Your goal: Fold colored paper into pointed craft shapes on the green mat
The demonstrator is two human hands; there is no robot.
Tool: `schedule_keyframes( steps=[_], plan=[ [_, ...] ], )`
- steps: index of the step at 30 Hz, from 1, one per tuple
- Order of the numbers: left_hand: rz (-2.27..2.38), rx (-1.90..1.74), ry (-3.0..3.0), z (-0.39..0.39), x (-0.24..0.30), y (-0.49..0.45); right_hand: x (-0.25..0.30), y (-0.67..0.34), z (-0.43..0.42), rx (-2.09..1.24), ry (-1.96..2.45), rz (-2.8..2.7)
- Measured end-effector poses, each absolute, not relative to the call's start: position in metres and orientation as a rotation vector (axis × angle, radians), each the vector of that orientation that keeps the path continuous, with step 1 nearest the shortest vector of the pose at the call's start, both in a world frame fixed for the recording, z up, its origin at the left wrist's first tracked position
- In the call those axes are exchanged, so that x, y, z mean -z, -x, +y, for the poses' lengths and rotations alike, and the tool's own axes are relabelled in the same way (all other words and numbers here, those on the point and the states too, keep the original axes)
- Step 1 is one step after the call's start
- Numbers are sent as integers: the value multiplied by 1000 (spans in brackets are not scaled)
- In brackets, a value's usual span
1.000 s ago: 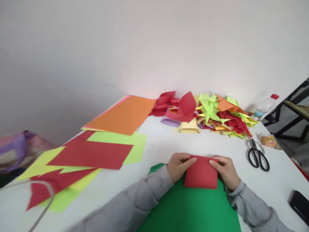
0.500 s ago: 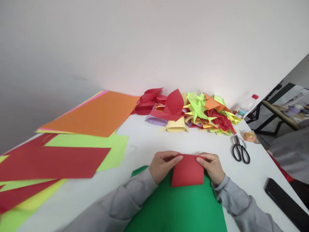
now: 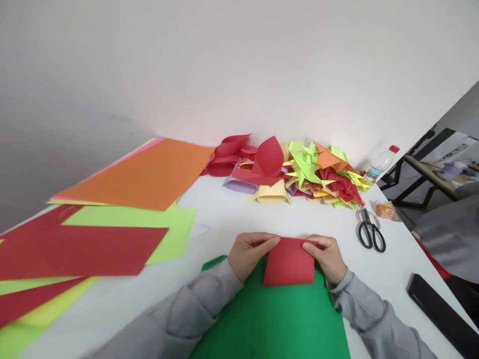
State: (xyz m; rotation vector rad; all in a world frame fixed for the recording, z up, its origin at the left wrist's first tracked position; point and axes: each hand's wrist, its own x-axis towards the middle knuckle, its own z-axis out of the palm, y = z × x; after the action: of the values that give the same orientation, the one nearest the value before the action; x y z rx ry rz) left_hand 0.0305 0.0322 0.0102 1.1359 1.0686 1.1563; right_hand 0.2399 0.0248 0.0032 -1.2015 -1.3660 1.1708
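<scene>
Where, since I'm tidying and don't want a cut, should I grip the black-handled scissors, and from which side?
Probably take the scissors by the black loops, from the near side: they lie flat, loops nearest, blades pointing towards the paper pile.

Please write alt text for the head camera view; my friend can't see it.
A person's left hand and right hand pinch a red paper by its top edge over a green sheet on a white table. Coloured sheets lie at left, paper shapes pile up behind, and scissors lie at right.
</scene>
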Motion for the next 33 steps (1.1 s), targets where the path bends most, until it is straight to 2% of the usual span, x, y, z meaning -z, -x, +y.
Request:
schedule_keyframes(
  steps=[33],
  plan=[
    [1069, -1117, -1083, 35, -6, -28, -3, -237, 25, -1262, 1185, -1303]
  ],
)
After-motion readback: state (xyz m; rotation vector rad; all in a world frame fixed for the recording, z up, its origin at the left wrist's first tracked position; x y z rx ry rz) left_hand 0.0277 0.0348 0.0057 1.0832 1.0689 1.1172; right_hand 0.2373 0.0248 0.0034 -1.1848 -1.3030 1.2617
